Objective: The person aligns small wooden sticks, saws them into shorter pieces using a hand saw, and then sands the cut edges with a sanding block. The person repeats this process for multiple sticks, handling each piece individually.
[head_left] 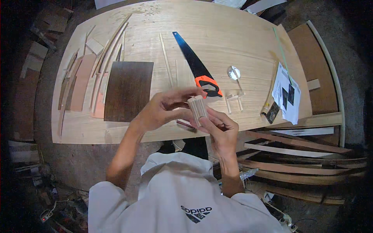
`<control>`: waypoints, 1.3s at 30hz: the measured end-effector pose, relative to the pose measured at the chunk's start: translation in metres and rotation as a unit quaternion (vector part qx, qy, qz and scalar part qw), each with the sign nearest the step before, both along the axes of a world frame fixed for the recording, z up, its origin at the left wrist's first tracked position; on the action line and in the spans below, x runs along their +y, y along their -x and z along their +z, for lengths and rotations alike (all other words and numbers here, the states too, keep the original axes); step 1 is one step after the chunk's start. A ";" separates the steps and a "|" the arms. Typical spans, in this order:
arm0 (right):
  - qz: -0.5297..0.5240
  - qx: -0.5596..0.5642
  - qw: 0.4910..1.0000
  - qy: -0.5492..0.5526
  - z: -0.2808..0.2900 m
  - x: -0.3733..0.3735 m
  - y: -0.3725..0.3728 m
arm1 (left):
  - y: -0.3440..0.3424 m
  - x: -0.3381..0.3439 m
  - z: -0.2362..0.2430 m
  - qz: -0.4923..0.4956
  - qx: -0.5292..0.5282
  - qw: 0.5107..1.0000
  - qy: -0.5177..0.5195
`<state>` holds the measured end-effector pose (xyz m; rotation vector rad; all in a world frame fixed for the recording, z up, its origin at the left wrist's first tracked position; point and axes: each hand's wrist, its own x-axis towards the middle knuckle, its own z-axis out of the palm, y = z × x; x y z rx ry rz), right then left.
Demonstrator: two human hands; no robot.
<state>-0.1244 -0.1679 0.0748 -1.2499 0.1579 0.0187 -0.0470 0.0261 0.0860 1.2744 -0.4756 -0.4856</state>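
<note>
A small bundle of short, pale wooden sticks (198, 108) is held upright, slightly tilted, above the table's near edge. My right hand (223, 126) is closed round its lower right part, thumb across the front. From the left, my left hand (163, 106) curls against the bundle, its thumb at the side and its blurred upper fingers reaching over the top end. Just beyond the hands lies a handsaw (196, 66) with a dark blade and an orange and black handle. Below the bundle, a dark reddish strip (185, 125) shows partly behind the hands.
On the wooden table (147, 21) are a dark brown board (130, 91), long thin strips (110, 44) at left, a round shiny object (234, 72), small stick pieces (234, 103), and papers (287, 93) at right. More wood strips (299, 159) lie below the table's right side.
</note>
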 end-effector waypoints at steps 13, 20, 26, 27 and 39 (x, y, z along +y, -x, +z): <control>0.008 -0.102 0.983 0.151 0.012 0.006 0.006 | 0.008 -0.007 -0.032 0.020 0.094 0.990 0.101; -0.088 -0.275 0.849 0.442 0.024 0.029 0.014 | 0.011 -0.011 -0.051 0.006 0.161 0.956 0.247; -0.110 -0.313 0.823 0.461 0.019 0.034 0.009 | 0.015 -0.016 -0.054 0.038 0.136 0.946 0.291; -0.110 -0.319 0.818 0.466 0.019 0.035 0.008 | 0.016 -0.016 -0.055 0.044 0.132 0.947 0.290; -0.074 -0.344 0.798 0.489 0.016 0.034 0.009 | 0.019 -0.003 -0.056 0.042 0.107 0.962 0.249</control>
